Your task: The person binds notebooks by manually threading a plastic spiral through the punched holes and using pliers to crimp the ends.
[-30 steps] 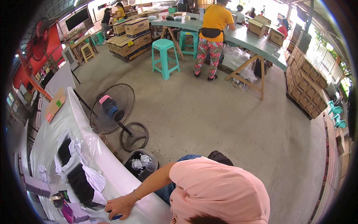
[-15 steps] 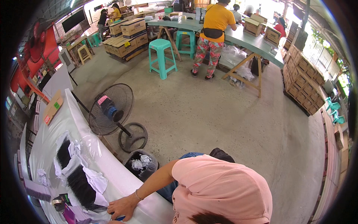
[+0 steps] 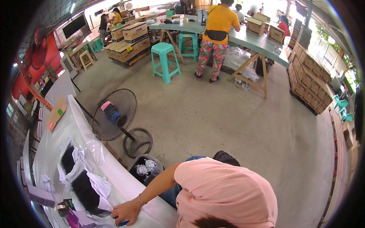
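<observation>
My right hand [image 3: 128, 211] rests palm down near the edge of a table covered in white plastic [image 3: 125, 186]. Its fingers are curled over a small blue object [image 3: 123, 223], mostly hidden and cut by the lower edge, so its kind is unclear. Close beside the fingertips lies black, fuzzy-looking material [image 3: 84, 190] on torn and crumpled white paper [image 3: 99, 184]. A purple item [image 3: 72, 219], a roll of tape [image 3: 61, 207] and a grey-lilac stack with a ridged edge [image 3: 41, 196] lie farther left. My left hand is out of the picture.
A bin [image 3: 154, 175] with crumpled paper stands against the table, beside a floor fan [image 3: 115, 114]. Cardboard [image 3: 57, 113] lies at the table's far end. Beyond are a teal stool [image 3: 165, 60], a person in yellow [image 3: 219, 26] at a long table, and stacked boxes [image 3: 310, 81].
The whole view has shifted slightly, so the table things sit a little lower and farther right. My right hand stays by the black material, with the blue object still under its fingers.
</observation>
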`<control>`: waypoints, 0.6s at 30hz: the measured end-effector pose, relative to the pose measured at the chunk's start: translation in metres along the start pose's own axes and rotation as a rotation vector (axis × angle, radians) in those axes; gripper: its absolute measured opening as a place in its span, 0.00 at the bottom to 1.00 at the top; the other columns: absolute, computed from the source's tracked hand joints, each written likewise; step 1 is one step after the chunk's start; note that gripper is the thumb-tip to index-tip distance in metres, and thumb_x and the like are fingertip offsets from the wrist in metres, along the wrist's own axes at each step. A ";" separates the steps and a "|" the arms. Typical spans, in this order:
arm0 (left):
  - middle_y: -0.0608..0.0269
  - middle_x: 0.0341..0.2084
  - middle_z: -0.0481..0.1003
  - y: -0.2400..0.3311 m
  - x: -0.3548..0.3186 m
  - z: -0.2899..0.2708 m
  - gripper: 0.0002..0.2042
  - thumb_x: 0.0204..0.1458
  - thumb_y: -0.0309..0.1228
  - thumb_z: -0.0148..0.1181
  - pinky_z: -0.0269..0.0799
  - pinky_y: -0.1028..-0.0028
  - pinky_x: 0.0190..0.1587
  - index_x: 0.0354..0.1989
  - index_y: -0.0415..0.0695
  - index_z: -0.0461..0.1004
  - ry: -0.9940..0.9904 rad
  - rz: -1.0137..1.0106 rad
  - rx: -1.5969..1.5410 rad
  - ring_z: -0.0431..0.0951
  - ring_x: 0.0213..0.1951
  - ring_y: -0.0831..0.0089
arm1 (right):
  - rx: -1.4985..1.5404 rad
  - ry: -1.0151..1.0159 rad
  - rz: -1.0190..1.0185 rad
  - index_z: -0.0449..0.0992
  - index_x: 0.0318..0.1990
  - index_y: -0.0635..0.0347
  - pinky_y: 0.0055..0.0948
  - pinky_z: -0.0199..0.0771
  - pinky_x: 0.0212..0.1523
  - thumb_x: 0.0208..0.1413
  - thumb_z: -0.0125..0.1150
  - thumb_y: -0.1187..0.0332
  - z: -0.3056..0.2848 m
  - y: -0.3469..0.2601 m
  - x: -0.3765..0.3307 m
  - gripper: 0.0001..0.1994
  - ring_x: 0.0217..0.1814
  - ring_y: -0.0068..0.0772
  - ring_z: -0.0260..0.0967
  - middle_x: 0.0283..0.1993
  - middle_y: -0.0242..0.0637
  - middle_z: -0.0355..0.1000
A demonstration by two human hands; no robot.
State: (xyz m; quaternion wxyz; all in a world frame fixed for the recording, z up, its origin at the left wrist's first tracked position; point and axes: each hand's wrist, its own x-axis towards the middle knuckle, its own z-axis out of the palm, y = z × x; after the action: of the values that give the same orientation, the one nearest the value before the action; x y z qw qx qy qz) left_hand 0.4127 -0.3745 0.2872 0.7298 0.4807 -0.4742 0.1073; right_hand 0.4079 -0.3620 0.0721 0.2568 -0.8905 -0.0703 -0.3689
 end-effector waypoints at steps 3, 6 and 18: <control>0.49 0.47 0.68 0.003 0.004 -0.006 0.18 0.64 0.37 0.40 0.64 0.58 0.59 0.56 0.39 0.61 0.039 0.023 -0.003 0.68 0.53 0.59 | -0.008 0.009 -0.027 0.77 0.42 0.55 0.43 0.62 0.50 0.38 0.64 0.56 -0.002 -0.002 0.001 0.22 0.48 0.46 0.63 0.42 0.45 0.66; 0.49 0.47 0.68 0.011 0.011 -0.014 0.18 0.64 0.37 0.40 0.64 0.57 0.59 0.56 0.39 0.60 0.127 0.062 -0.013 0.69 0.53 0.59 | 0.042 -0.055 0.030 0.75 0.47 0.56 0.43 0.60 0.54 0.41 0.65 0.57 -0.014 -0.002 -0.006 0.23 0.51 0.47 0.62 0.45 0.46 0.64; 0.49 0.46 0.68 0.088 0.021 -0.128 0.18 0.64 0.38 0.40 0.65 0.56 0.58 0.56 0.39 0.60 0.628 0.385 0.017 0.69 0.52 0.58 | 0.152 -0.061 0.078 0.74 0.51 0.58 0.46 0.64 0.52 0.54 0.61 0.62 -0.030 0.001 -0.003 0.18 0.50 0.51 0.66 0.45 0.47 0.68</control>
State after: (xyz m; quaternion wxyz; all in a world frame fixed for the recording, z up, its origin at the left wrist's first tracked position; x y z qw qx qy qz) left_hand 0.4453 -0.2325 0.3449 0.8022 0.3322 -0.3080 0.3890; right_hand 0.3874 -0.3777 0.0876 0.3355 -0.8814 -0.0711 -0.3249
